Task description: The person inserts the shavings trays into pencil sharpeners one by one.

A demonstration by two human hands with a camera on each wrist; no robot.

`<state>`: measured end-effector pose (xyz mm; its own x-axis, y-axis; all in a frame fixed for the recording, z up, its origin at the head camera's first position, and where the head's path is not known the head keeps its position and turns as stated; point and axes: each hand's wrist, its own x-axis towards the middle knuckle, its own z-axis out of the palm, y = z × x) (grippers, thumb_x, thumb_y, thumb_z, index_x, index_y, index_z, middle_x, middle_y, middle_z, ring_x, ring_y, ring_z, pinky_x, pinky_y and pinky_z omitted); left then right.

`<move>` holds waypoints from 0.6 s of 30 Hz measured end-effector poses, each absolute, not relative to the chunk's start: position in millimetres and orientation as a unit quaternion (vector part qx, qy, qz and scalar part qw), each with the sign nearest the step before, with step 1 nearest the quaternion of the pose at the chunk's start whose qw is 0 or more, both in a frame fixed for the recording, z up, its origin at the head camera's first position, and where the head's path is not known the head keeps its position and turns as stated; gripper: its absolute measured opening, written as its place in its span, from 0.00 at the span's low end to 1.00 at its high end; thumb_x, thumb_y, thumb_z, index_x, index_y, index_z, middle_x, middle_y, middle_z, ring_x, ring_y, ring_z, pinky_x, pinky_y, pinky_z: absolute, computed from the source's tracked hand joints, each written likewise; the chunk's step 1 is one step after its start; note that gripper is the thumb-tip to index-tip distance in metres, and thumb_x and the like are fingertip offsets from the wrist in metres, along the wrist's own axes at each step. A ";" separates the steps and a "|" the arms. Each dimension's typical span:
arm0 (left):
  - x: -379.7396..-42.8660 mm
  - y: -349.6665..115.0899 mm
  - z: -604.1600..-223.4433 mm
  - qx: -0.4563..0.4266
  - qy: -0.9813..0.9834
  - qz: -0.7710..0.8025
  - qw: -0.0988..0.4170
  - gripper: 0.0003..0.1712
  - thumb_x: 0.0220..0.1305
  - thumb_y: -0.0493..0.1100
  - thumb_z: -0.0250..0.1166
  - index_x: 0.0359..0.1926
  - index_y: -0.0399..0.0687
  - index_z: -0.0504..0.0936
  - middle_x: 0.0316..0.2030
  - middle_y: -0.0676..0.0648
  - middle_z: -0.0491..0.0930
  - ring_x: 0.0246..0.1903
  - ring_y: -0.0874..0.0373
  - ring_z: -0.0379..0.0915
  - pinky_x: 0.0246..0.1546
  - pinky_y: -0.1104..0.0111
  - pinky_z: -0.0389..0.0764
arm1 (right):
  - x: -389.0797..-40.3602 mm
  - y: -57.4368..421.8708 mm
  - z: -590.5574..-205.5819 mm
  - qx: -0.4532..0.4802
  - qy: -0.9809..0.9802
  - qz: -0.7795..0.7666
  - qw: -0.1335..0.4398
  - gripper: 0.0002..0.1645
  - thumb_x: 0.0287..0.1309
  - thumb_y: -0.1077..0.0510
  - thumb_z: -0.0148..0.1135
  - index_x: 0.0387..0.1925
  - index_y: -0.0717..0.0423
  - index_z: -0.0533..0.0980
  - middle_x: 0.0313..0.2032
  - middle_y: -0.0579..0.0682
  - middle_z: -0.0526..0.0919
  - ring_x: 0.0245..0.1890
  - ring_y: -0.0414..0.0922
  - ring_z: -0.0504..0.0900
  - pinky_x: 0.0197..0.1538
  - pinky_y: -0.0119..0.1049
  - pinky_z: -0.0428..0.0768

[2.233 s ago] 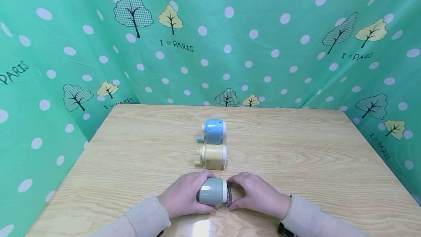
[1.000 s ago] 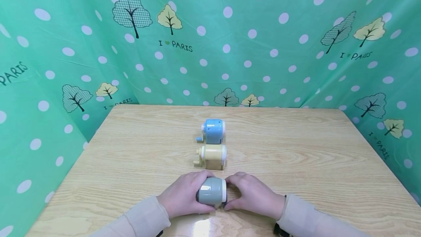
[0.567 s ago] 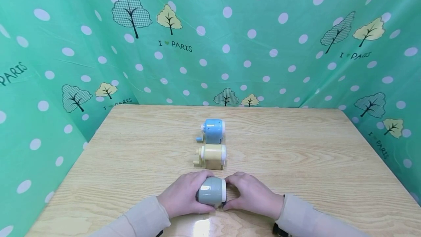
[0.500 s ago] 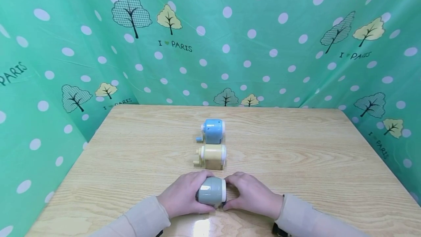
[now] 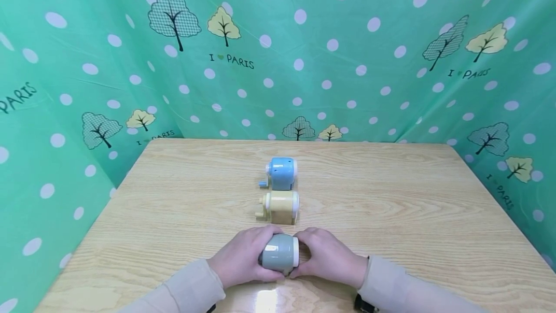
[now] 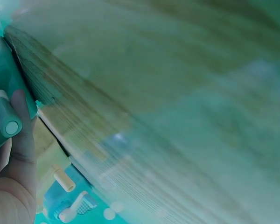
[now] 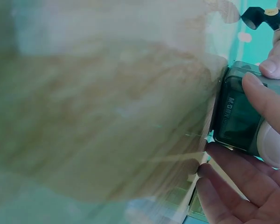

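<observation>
A grey-green crank pencil sharpener (image 5: 279, 253) sits on the wooden table near its front edge. My left hand (image 5: 245, 257) grips its body from the left, thumb and fingers on opposite sides. In the left wrist view its crank handle (image 6: 7, 119) points outward beside the fingers. From the right, my right hand (image 5: 326, 258) holds the front end between thumb and fingers. The right wrist view shows the dark see-through shavings drawer (image 7: 240, 114) seated in the body, below the white round face (image 7: 274, 145). The thumb lies across the drawer's edge.
Behind it stand a cream-yellow pencil sharpener (image 5: 282, 206) and a blue pencil sharpener (image 5: 283, 173), lined up with cranks to the left. The table (image 5: 391, 197) stretches to both sides. A green dotted cloth (image 5: 243, 110) hangs at the back and sides.
The shavings drawer, sticking out on the right at first, has gone into the grey-green pencil sharpener. My right hand has moved left with it. The left hand keeps its hold.
</observation>
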<state>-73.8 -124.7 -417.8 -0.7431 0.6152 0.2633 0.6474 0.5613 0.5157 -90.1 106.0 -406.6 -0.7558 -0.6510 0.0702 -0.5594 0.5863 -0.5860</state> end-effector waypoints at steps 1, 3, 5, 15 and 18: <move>-73.7 -124.7 -417.6 -0.357 -0.883 -0.302 0.026 0.38 0.48 0.60 0.75 0.55 0.46 0.74 0.40 0.55 0.81 0.37 0.67 0.74 0.39 0.66 0.81 | -90.4 106.0 -406.5 -0.339 0.888 -0.301 0.078 0.31 0.32 0.44 0.81 0.40 0.55 0.84 0.36 0.40 0.87 0.37 0.33 0.79 0.45 0.37 0.82; -73.5 -124.6 -417.1 -0.357 -0.883 -0.303 0.026 0.38 0.48 0.60 0.75 0.55 0.47 0.74 0.40 0.55 0.81 0.37 0.67 0.74 0.39 0.66 0.81 | -90.6 105.9 -406.6 -0.339 0.888 -0.300 0.080 0.31 0.32 0.44 0.81 0.40 0.55 0.84 0.36 0.40 0.87 0.37 0.33 0.79 0.45 0.37 0.82; -73.6 -124.5 -417.0 -0.358 -0.883 -0.304 0.027 0.38 0.48 0.60 0.75 0.55 0.47 0.74 0.40 0.56 0.81 0.37 0.67 0.74 0.39 0.66 0.81 | -90.8 105.9 -406.7 -0.338 0.888 -0.300 0.081 0.30 0.32 0.44 0.81 0.40 0.54 0.84 0.36 0.40 0.87 0.37 0.33 0.79 0.45 0.37 0.82; -72.2 -124.8 -413.6 -0.351 -0.886 -0.303 0.003 0.42 0.50 0.63 0.73 0.60 0.46 0.72 0.42 0.54 0.81 0.39 0.66 0.75 0.41 0.64 0.81 | -88.4 106.7 -406.3 -0.334 0.895 -0.285 0.078 0.33 0.33 0.43 0.81 0.42 0.56 0.83 0.37 0.42 0.86 0.38 0.35 0.80 0.46 0.38 0.83; -71.4 -125.6 -412.8 -0.339 -0.890 -0.304 -0.007 0.50 0.49 0.64 0.72 0.68 0.45 0.66 0.46 0.51 0.81 0.41 0.63 0.76 0.43 0.62 0.82 | -87.7 107.0 -406.8 -0.338 0.895 -0.281 0.075 0.34 0.34 0.43 0.80 0.44 0.58 0.83 0.38 0.44 0.86 0.39 0.36 0.80 0.47 0.39 0.83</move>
<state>-71.4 -125.6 -412.8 -0.7697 0.6083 0.1938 0.6000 0.5854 0.5453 -87.7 107.0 -406.8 -0.7607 -0.6467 0.0549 -0.5617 0.6137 -0.5548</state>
